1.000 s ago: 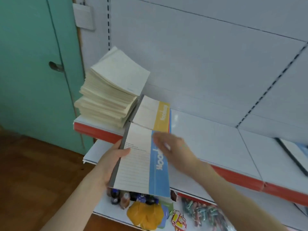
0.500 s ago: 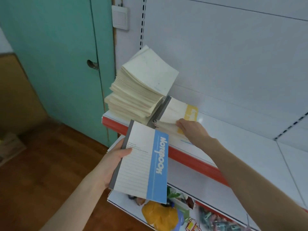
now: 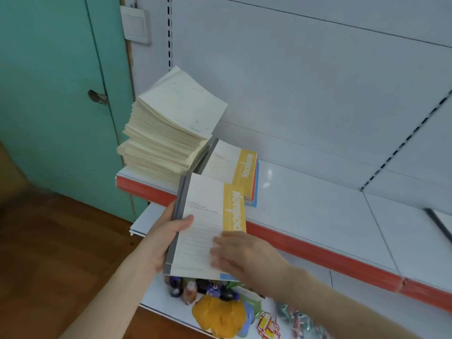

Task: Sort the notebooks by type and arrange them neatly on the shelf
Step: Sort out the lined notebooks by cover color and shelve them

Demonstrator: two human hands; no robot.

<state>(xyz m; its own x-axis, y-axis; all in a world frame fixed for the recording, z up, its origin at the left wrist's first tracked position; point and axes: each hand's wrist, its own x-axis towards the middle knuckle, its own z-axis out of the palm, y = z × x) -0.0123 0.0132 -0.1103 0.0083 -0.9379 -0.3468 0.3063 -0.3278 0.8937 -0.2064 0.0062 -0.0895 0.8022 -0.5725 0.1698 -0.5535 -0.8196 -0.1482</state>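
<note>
The fingers of the left hand (image 3: pixel 161 241) curl round the spine edge of a yellow notebook (image 3: pixel 208 216), thumb on its cover, with a blue notebook (image 3: pixel 226 276) beneath. The right hand (image 3: pixel 244 255) lies flat and blurred on the cover's lower corner. Both notebooks are held before the shelf (image 3: pixel 318 211), where a small stack of notebooks (image 3: pixel 230 167) lies beside a tall cream pile (image 3: pixel 168 133).

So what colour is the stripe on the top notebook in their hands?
Yellow, down the right side of the notebook; the head view shows it.
</note>
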